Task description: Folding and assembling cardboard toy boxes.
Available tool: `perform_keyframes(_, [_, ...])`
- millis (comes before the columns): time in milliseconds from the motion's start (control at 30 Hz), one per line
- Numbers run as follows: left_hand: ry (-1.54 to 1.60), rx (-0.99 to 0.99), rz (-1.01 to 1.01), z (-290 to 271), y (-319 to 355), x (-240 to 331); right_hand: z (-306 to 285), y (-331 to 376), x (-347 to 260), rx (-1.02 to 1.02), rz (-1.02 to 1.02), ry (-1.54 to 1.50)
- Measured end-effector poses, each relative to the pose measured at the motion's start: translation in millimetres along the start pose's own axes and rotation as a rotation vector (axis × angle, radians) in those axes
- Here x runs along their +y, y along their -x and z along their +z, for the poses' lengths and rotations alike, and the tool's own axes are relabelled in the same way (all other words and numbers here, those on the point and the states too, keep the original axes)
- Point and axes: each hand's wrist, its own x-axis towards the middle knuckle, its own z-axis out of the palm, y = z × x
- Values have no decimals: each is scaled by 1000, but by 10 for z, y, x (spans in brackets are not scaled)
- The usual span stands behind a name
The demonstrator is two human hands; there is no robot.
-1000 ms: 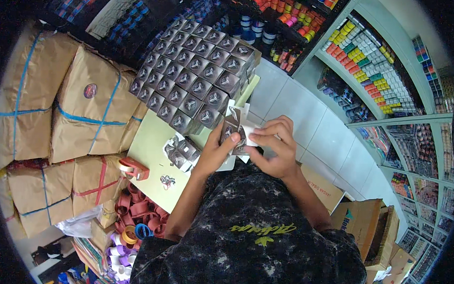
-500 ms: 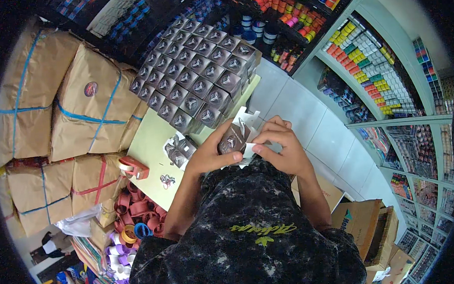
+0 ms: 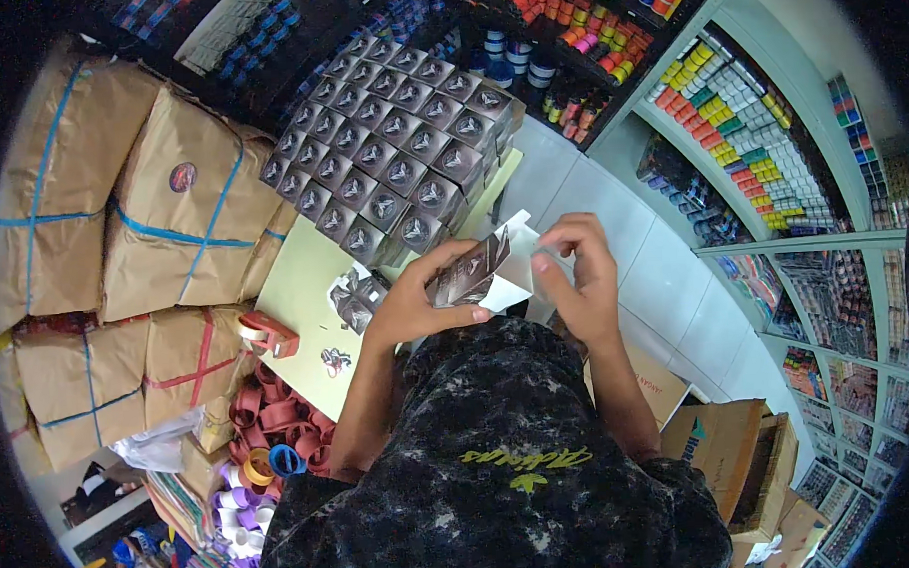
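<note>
My left hand [image 3: 413,303] grips a small dark printed cardboard box [image 3: 466,274], thumb along its near side and fingers round its far side. White inner flaps stand open at the box's right end. Just right of those flaps is my right hand [image 3: 587,284], its thumb and fingers apart and curved, with nothing visible in them. Left of the box, partly behind my left wrist, a dark and white printed packet or carton [image 3: 355,297] lies on the pale yellow table [image 3: 293,295]. A large block of matching dark boxes [image 3: 385,151] fills the table's far part.
A red tape dispenser [image 3: 268,336] and a small tangled bunch [image 3: 335,362] sit at the table's left. Brown paper parcels [image 3: 176,204] are stacked on the left. Shelves of coloured spools [image 3: 740,134] stand right; open cardboard cartons [image 3: 721,455] are low right.
My right hand has let go of the box's flap and moved a little right. The box has turned in my left hand, so its open white end now faces right.
</note>
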Motion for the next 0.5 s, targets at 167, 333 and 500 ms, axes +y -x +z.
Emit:
perform_keyframes(167, [53,-77,-3,15,25,43,-17,-13,87,51,173,-197])
perform_keyframes(333, [116,-134,-51,19,52,1,-62,12,114,-73,359,-410])
perform_keyframes(500, [118,-150,39,37,64,-95,-25,22,64,-161,462,-350])
